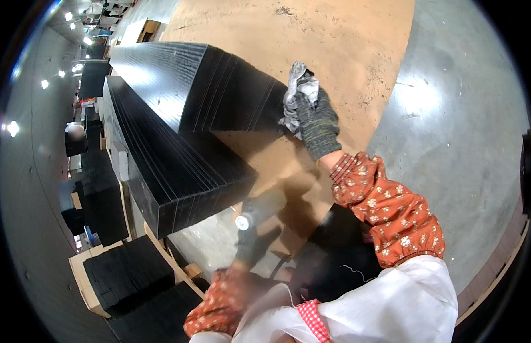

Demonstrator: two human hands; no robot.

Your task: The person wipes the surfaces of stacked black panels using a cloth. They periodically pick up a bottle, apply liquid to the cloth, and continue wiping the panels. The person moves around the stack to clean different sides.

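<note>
My right hand [317,123], in a dark grey knit glove, is closed on a crumpled grey-white rag [300,91]. The rag lies against the right end of a stack of black wood-grain panels [231,94]. Lower down, my left hand [251,247], gloved too and blurred, is closed round a pale bottle [264,208] with a round white end. A second black panel stack [185,183] slants just left of the bottle, its near corner close to it. The fingers of my left hand are partly smeared by motion.
Brown sheeting [328,34] covers the floor beneath the panels. Grey shiny floor [442,143] lies to the right. More black stacks [128,274] on pale boards stand at lower left. Farther back at left, a blurred person [76,140] is among other dark stacks.
</note>
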